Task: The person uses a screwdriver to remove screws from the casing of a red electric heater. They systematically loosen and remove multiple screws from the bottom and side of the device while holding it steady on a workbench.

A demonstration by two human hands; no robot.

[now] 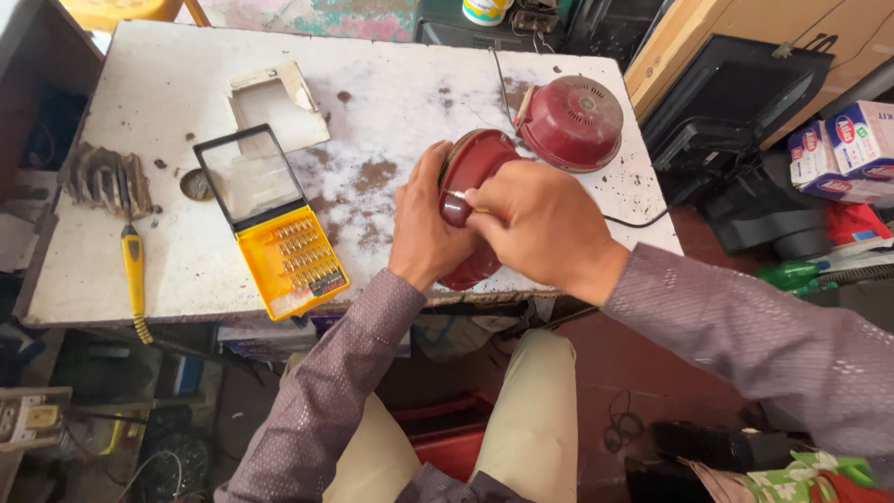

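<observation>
Left hand (424,228) wraps round dark red round casing (470,168), grip closed on it, holds it steady at table (168,84) front edge. Right hand (545,228) pinches thin screwdriver (458,197), tip on casing. Second red casing part (570,121) lies just behind. Yellow bit box (279,237) open, lid up, bits easy to reach. White-blue-red boxes (843,149) far right.

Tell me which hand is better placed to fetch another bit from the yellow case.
Left, probably. The left hand only steadies the red housing and is nearer the yellow bit case; the right hand holds a thin tool against the housing.
</observation>
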